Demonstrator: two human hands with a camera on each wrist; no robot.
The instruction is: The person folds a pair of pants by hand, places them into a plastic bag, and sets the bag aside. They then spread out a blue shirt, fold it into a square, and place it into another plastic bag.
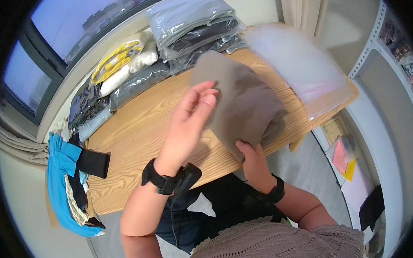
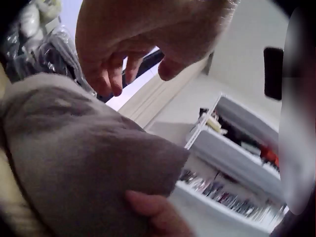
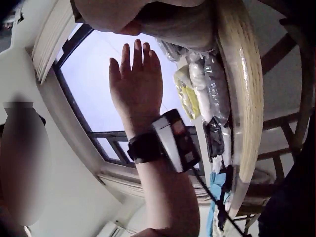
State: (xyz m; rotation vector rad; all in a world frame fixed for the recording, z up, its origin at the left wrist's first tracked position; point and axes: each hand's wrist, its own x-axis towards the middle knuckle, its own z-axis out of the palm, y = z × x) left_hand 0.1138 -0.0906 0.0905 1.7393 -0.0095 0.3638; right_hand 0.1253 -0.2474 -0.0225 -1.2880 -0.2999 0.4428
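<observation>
A folded grey-brown cloth (image 1: 244, 98) lies on the wooden table; its near right end is bunched. The left hand (image 1: 188, 119) is raised over the cloth's left side, fingers loosely bent and holding nothing; in the left wrist view this hand (image 2: 153, 39) hangs above the cloth (image 2: 89, 153). At the near edge the right hand (image 1: 256, 168) grips the cloth, thumb on top. The left wrist view shows part of the right hand (image 2: 160, 215) on the cloth. In the right wrist view the left hand (image 3: 137, 89) has its fingers extended, below the cloth (image 3: 182, 29).
Bagged folded garments (image 1: 188, 22) and a yellow-and-white bundle (image 1: 122, 63) line the window side of the table (image 1: 142, 121). Clear plastic bags (image 1: 301, 68) lie at the far right. Blue clothing (image 1: 63, 182) hangs at the left end. Metal shelving (image 1: 378, 109) stands at the right.
</observation>
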